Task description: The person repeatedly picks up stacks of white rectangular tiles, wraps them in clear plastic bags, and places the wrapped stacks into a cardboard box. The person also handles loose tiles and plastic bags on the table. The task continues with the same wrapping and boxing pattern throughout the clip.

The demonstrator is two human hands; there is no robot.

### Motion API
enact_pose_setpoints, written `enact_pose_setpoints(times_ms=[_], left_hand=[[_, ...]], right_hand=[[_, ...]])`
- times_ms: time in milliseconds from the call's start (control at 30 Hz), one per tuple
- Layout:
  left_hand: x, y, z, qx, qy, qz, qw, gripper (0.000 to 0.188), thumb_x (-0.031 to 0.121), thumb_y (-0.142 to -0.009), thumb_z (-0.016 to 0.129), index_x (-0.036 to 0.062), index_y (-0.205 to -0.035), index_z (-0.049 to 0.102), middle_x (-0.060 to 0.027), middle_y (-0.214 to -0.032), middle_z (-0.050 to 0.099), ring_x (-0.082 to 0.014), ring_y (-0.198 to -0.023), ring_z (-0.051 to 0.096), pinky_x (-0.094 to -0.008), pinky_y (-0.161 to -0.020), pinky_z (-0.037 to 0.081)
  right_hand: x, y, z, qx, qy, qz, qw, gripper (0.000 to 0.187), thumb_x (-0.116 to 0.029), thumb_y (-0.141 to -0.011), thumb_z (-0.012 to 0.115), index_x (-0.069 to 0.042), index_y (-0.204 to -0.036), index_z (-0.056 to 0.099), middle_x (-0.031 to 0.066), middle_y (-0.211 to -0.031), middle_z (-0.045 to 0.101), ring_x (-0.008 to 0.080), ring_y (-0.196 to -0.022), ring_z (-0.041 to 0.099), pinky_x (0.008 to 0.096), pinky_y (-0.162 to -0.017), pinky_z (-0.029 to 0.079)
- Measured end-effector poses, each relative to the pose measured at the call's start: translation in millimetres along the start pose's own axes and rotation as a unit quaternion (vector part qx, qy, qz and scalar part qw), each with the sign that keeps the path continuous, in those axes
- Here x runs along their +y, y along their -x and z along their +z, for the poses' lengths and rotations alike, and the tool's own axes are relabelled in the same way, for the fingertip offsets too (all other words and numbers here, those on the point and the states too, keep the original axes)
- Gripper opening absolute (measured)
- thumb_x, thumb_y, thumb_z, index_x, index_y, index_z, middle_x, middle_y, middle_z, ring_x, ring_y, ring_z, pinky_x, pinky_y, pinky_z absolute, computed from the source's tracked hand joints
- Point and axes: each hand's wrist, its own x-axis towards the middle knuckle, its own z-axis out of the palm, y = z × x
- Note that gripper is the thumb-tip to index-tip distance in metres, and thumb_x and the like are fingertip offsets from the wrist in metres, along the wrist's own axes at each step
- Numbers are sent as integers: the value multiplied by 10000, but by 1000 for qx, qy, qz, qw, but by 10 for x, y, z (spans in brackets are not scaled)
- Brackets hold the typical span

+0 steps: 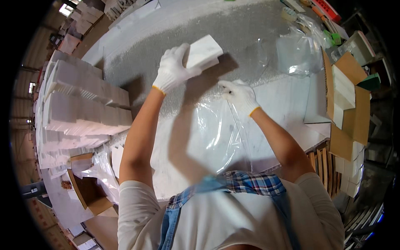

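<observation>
My left hand [175, 64], in a white knit glove with a yellow cuff edge, is closed around a small stack of white, grey-veined stone tiles [204, 52], held tilted above the grey table surface. The tiles' far end sticks out to the right of my fingers. My right hand [239, 95], gloved the same way, has its fingers curled in at the upper edge of a clear plastic bag [216, 135]. The bag hangs toward my body, wrinkled and shiny, over the white part of the table. A gap separates the two hands.
Tall stacks of white tiles [85, 106] stand at the left. More clear plastic bags [298, 54] lie at the far right. An open cardboard box [362, 110] holding white tiles is on the right; another open box [89, 187] sits at the lower left.
</observation>
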Motion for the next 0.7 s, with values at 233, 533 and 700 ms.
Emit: enact_pose_setpoints(times_ms=[233, 533, 700], left_hand=[[756, 1261, 44, -230, 49, -19, 972, 1051, 680, -703, 827, 10, -1456, 524, -262, -1270, 603, -440, -1198, 555, -507, -1077, 441], [1040, 1802, 608, -162, 27, -6, 986, 980, 555, -722, 813, 44, -1491, 486, -181, -1343, 598, -374, -1220, 549, -469, -1067, 426], [1011, 1861, 647, -131, 18, -25, 991, 974, 543, -715, 819, 41, -1482, 489, -181, -1330, 597, -372, -1209, 544, -475, -1053, 426]], right_hand=[[99, -58, 74, -21, -66, 33, 997, 416, -324, -885, 720, -257, -1296, 720, 99, -1057, 746, 270, -1052, 661, 391, -957, 534], [-30, -68, -8, -6, -8, 11, 1000, 433, -263, -866, 738, -232, -1298, 722, -11, -991, 778, 222, -1051, 668, 365, -937, 540], [-25, -69, -5, -14, -4, 16, 1000, 432, -277, -872, 743, -229, -1300, 720, -10, -1017, 784, 220, -1064, 666, 365, -943, 536]])
